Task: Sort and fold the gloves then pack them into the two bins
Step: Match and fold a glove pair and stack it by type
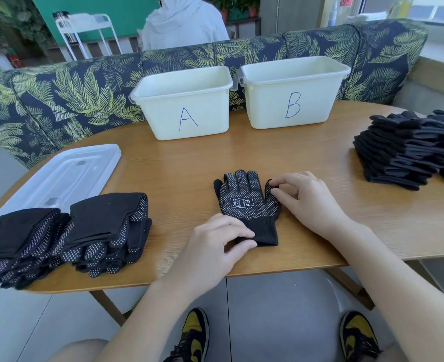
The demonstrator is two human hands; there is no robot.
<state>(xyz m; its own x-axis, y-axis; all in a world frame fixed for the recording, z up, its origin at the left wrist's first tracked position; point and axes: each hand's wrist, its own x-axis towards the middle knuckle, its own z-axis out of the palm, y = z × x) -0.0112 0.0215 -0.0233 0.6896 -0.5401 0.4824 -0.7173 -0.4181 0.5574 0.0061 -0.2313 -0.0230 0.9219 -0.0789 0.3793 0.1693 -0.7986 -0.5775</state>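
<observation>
On the wooden desk [179, 163], my left hand [210, 246] pinches the dotted glove's [247, 202] cuff; my right hand [307, 197] pinches its little finger.

Knit dotted glove [247, 202], wooden table [189, 163]

A clear lid [61, 176] lies on the wooden table [184, 163], with a leaf-patterned sofa [59, 100] behind.

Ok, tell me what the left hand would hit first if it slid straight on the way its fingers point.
The left hand points right, and its fingers already pinch the black glove's cuff. Past that, probably the right forearm, though depth is unclear.
</observation>
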